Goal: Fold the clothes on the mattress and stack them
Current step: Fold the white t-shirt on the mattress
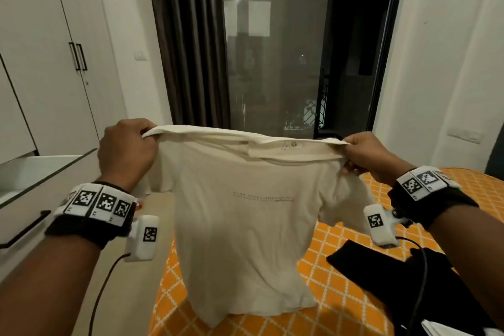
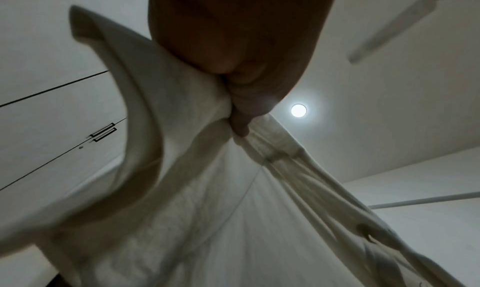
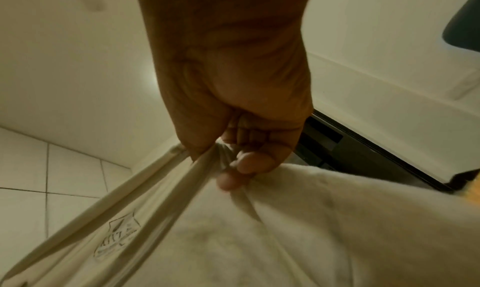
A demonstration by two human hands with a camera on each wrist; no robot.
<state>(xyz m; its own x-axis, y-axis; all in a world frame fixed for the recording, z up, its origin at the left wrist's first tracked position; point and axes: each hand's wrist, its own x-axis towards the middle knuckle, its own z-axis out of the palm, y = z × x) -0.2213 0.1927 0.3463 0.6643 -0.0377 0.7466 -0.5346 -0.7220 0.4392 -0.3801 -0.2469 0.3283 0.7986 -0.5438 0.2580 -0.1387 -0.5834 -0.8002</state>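
Our 2 forearms fill the near corners, each banded with marker-printed wrist cameras. Our left hand (image 1: 126, 150) bunches one shoulder of the cream T-shirt (image 1: 240, 215) in curled fingers; our right hand (image 1: 365, 157) pinches the other shoulder, thumb on top. We hold the T-shirt taut and raised over the mattress (image 1: 341, 300), covered in an orange lattice sheet; whether the hem touches the mattress we cannot tell. Right of the T-shirt a black garment (image 1: 381, 275) lies on the mattress under our right forearm. Left of the T-shirt stand a white drawer unit (image 1: 32, 199) and a wardrobe (image 1: 54, 49). Beyond the T-shirt hang a dark curtain (image 1: 188, 41) and glass door (image 1: 275, 43).
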